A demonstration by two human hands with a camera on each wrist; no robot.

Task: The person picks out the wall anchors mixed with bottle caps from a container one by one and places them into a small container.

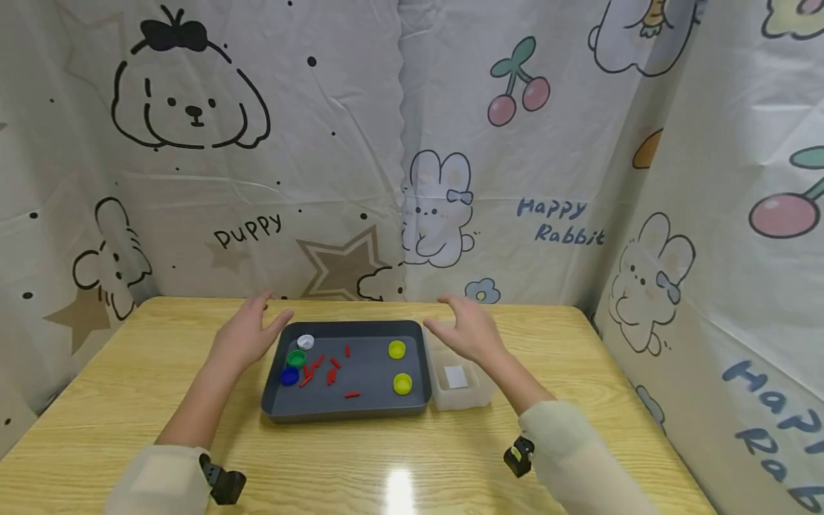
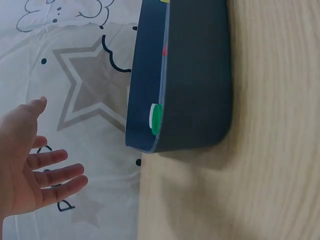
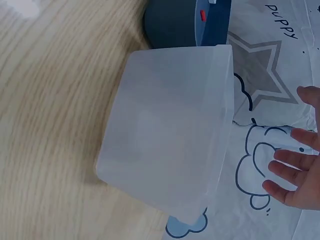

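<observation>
My left hand [image 1: 243,334] hovers at the left edge of a dark grey tray [image 1: 360,413], fingers spread and holding nothing. Over the tray's right side and a translucent plastic box [image 1: 460,400], my right hand [image 1: 470,329] is held in the air, its fingers also apart. Inside the tray on the left lie a white cap [image 1: 305,342], a green cap [image 1: 297,358] and a blue cap [image 1: 290,375]. Several small red sticks [image 1: 331,376] are scattered about the middle. Two yellow caps, one far [image 1: 396,349] and one near [image 1: 402,384], sit toward the right.
The plastic box stands against the tray's right side, with a white square [image 1: 455,377] in it. Everything rests on a wood-grain table [image 1: 322,465]. A printed cloth [image 1: 360,164] hangs behind the table and along its sides.
</observation>
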